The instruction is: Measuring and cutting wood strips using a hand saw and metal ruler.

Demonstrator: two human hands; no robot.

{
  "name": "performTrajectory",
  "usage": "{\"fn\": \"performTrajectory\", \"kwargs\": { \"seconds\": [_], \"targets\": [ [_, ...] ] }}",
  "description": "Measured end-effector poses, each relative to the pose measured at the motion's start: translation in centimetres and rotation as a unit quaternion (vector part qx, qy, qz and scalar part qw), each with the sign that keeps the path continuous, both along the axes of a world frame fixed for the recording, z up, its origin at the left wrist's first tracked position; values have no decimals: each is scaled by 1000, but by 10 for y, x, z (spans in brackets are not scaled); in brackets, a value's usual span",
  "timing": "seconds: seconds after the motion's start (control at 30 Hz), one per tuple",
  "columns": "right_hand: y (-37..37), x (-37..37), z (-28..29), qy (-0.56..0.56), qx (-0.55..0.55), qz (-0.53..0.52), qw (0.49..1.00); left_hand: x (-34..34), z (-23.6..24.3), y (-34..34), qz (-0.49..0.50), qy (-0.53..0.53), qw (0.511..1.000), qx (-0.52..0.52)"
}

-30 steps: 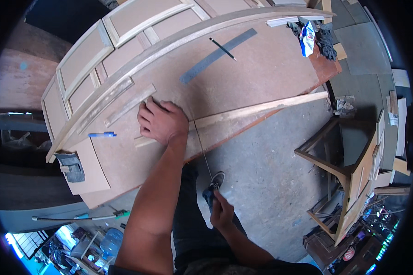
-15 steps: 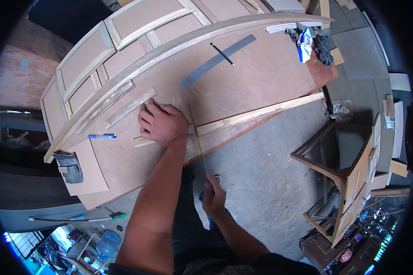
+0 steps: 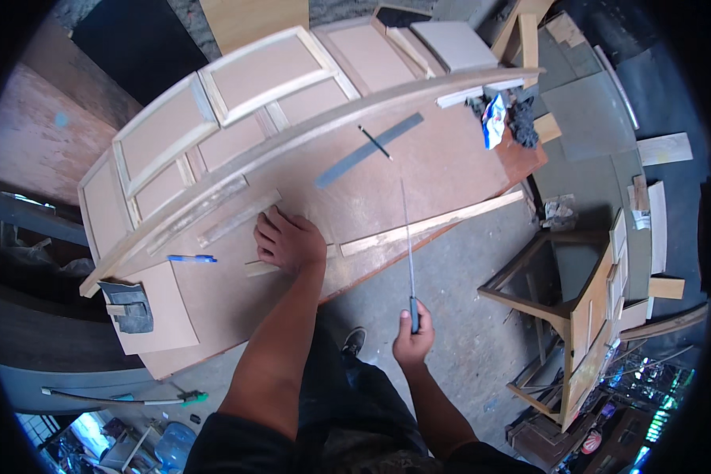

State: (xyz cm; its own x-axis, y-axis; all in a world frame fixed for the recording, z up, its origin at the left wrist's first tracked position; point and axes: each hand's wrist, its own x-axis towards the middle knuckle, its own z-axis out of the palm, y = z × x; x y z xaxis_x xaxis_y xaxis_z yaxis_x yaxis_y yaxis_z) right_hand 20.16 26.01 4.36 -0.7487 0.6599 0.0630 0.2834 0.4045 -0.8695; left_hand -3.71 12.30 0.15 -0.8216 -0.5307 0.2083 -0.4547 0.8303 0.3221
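My right hand (image 3: 413, 336) is closed around the dark handle of a handsaw (image 3: 410, 265), whose thin blade shows edge-on and points away over the bench edge. On the workbench (image 3: 292, 316), my left hand (image 3: 292, 243) presses down with bent fingers on a short wooden strip (image 3: 262, 268), whose middle it covers. To the right of that piece lies a longer wooden strip (image 3: 450, 216) along the near edge, with a small gap between their ends. The saw blade passes above this longer strip, apart from the gap.
A pencil (image 3: 374, 142) lies across a grey metal strip (image 3: 347, 160). A blue pen (image 3: 192, 258), a flat wooden piece (image 3: 238, 219) and a sheet of board (image 3: 162, 308) are at left. Framed panels (image 3: 268, 75) lie beyond a long rail (image 3: 316, 130). A wooden frame (image 3: 569, 324) stands at right.
My right hand has moved right with the saw, and the blade has left the strip. A gap now shows between the short and long pieces. My left hand stays on the short one.
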Motion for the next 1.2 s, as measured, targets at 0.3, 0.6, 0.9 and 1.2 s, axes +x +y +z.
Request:
{"fn": "performTrajectory", "kwargs": {
  "seconds": [0.3, 0.6, 0.9, 1.2],
  "targets": [
    [6, 1, 70, 42, -35, -96, 994, 16, -2, -29, -69, 53, 993, 83],
    [-29, -51, 113, 91, -53, -4, 994, 68, 42, -143, -522, -69, 842, 120],
    [-8, -94, 127, 127, -42, 38, 990, 6, 67, -162, -389, -44, 916, 90],
    [19, -113, 137, 158, -15, 2, 987, -49, 57, -206, -395, -101, 913, 3]
  ]
}}
